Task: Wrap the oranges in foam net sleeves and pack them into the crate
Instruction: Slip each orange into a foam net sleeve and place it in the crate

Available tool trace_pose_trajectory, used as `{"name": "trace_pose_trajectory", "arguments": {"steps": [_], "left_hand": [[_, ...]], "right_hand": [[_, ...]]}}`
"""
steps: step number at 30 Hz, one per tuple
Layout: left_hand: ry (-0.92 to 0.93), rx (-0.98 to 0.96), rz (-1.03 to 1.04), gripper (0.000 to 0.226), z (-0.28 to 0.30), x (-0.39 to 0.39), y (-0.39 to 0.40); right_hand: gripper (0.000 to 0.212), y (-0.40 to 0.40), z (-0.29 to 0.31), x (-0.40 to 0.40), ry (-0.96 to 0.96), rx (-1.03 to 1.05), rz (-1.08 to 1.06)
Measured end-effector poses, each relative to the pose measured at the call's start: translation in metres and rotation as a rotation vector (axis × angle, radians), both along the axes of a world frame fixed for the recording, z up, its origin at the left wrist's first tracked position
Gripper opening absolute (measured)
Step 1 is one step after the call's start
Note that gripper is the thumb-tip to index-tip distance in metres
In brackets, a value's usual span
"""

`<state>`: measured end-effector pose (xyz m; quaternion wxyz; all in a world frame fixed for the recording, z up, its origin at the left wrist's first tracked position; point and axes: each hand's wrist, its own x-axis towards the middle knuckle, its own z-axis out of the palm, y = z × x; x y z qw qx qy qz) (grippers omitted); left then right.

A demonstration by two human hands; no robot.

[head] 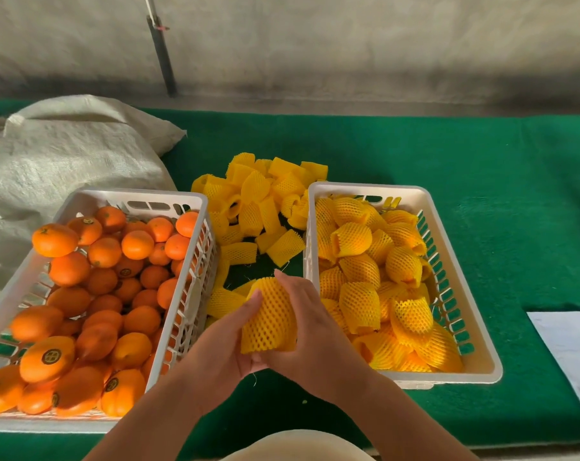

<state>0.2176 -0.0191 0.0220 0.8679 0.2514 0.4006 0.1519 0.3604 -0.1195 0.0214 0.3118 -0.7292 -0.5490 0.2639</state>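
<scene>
Ok, head cam looking down at a green-covered table [415, 154], both forearms coming in from the bottom edge and meeting at centre. Between the two hands I see one yellow foam net sleeve [270, 319], stretched round sthg bulky; I can't see the fruit itself through the mesh, so can't confirm what's inside. Left hand [228, 341] comes in from lower left, palm turned toward the sleeve, fingers running up its left side, one fingertip near the top edge; thumb hidden underneath. Right hand [310, 327] sits over the right side, back of hand toward me, fingers curled down and round the sleeve, wrist bent inward. So both hands are clamped on that sleeve, pressed in from opposite sides, held above the gap btwn the two crates.

Left crate [195, 207], white plastic w/ slotted walls, is heaped w/ bare oranges [105, 294], some showing dark round stickers. Right crate [425, 201], same type, holds the wrapped oranges [365, 261], packed close, yellow netting all over, filling most of it. Btwn the crates, further back on the cloth, a loose pile of empty sleeves [258, 201], a few spilling toward me just beside the hands.

Far left: a white woven sack [75, 154] slumped behind the left crate. Right edge: corner of a white sheet of paper [571, 344] lying on the cloth. Behind the table, a dark pole [164, 61] leaning by a pale wall.
</scene>
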Motion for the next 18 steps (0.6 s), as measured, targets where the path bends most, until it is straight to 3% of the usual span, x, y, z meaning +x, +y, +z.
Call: {"name": "trace_pose_trajectory", "arguments": {"steps": [3, 8, 12, 14, 18], "left_hand": [[0.101, 0.079, 0.093, 0.036, -0.006, 0.003, 0.000], [0.131, 0.204, -0.021, 0.046, -0.005, 0.008, -0.007], [0.196, 0.249, -0.127, 0.034, -0.004, 0.011, -0.007], [0.233, 0.324, -0.197, 0.035, -0.004, 0.007, 0.000], [0.390, 0.690, -0.289, 0.022, -0.019, -0.014, 0.022]], "right_hand": [[0.117, -0.003, -0.004, 0.006, 0.179, -0.085, -0.034], [0.103, -0.002, -0.011, 0.009, 0.614, -0.211, -0.194], [0.067, 0.000, -0.016, 0.008, 0.670, -0.164, -0.322], [0.065, 0.000, -0.017, 0.011, 0.764, -0.159, -0.362], [0.063, 0.000, -0.020, 0.030, 0.783, -0.092, -0.495]]}}
